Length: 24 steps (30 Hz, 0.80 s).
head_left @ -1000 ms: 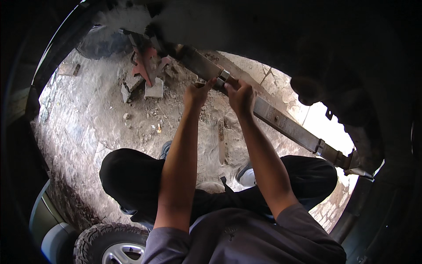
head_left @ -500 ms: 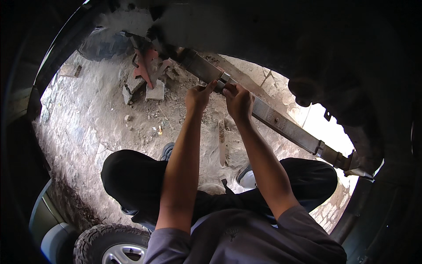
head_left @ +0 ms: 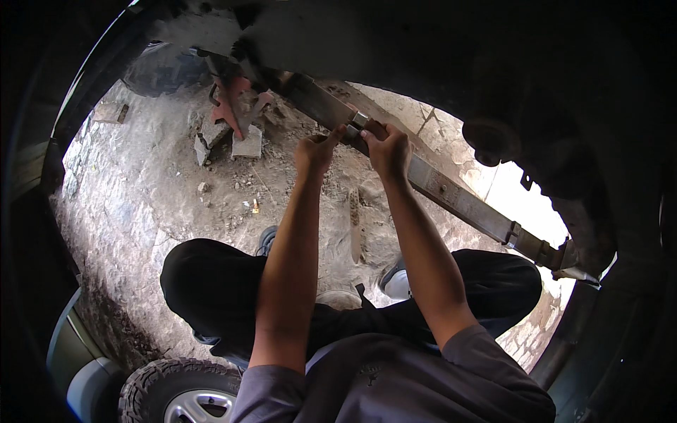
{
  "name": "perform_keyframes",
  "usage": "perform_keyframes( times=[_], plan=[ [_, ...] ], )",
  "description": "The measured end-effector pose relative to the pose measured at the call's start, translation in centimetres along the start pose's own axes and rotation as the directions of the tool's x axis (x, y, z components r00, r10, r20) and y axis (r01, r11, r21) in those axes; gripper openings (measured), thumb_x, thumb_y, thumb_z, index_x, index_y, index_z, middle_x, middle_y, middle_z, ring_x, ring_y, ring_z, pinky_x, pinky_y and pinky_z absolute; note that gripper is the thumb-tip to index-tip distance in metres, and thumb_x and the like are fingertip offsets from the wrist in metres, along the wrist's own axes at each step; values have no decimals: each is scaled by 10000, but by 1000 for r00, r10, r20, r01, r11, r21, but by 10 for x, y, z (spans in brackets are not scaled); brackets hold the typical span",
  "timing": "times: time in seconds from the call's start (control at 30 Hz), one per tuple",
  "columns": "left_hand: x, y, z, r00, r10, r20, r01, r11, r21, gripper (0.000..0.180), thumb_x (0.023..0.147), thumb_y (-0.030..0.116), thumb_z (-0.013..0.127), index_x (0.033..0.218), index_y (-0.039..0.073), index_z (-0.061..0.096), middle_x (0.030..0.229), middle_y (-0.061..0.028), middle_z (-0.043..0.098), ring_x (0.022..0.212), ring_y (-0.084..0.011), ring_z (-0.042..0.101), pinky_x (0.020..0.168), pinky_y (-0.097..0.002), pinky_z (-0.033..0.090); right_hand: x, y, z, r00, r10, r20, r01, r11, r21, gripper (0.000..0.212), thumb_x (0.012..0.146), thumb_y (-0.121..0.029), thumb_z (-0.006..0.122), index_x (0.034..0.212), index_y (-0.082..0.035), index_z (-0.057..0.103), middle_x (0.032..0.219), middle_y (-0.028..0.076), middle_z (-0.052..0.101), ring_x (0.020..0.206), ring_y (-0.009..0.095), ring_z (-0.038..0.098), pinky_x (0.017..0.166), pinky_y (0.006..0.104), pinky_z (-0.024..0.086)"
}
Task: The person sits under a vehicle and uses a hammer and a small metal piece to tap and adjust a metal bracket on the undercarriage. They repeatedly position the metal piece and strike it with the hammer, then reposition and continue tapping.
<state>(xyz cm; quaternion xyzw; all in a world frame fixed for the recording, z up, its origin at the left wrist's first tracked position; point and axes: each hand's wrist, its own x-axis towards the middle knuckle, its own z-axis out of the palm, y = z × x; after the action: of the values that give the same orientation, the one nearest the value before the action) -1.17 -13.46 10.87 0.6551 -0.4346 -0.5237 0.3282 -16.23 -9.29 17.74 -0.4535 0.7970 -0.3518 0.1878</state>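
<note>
A long, dusty leaf spring [head_left: 458,202] runs slantwise under a vehicle, from the upper middle down to the right. Around its middle sits a shiny metal clamp [head_left: 360,118], partly covered by my fingers. My left hand [head_left: 314,154] is closed at the clamp's lower left side, thumb pressed to its edge. From the right, my right hand [head_left: 390,151] grips the clamp, its thumb on the near face and the fingers bent behind the spring. The far side of the clamp is hidden.
Past my left hand, a red metal stand [head_left: 229,106] is beside broken concrete blocks [head_left: 247,143]. A flat strip [head_left: 355,227] lies on the dirt between my forearms. A wheel with a chunky tire [head_left: 144,388] is at lower left. Dark bodywork [head_left: 395,56] hangs overhead.
My right hand has shifted slightly, and its thumb now lies extended against the clamp. More of the clamp's shiny upper part shows. My left hand stays nearly in place.
</note>
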Motion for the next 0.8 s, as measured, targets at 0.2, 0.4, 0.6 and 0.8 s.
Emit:
perform_keyframes(
  times=[0.2,0.4,0.6,0.8],
  plan=[
    [4,-2,-3,998,-63,11,63,998,24,696,726,712,815,657,26,722,593,-69,637,582,-193,629,604,-371,494,-5,-3,-5,997,-50,52,50,999,-15,374,773,-332,846,1045,-81,791,958,173,774,931,330,748,857,431,559],
    [6,1,1,998,-57,-30,59,995,79,704,724,725,809,667,28,729,598,-62,641,575,-183,626,595,-376,495,-3,1,1,999,-16,30,14,998,62,374,766,-356,844,1011,-77,799,914,160,776,884,290,757,819,391,565],
    [-2,1,2,999,-39,7,39,999,4,691,740,719,799,666,37,723,592,-72,630,560,-188,602,587,-384,482,2,2,-1,999,49,12,-49,999,-12,376,760,-361,848,1006,-80,803,889,149,778,860,279,759,808,383,569],
    [5,-6,0,996,-79,30,79,997,-12,676,736,694,822,715,24,739,573,-54,604,532,-166,578,549,-375,467,1,3,-4,998,-29,54,27,999,24,354,768,-336,844,1022,-93,806,929,134,783,870,277,757,824,379,567]
  ],
)
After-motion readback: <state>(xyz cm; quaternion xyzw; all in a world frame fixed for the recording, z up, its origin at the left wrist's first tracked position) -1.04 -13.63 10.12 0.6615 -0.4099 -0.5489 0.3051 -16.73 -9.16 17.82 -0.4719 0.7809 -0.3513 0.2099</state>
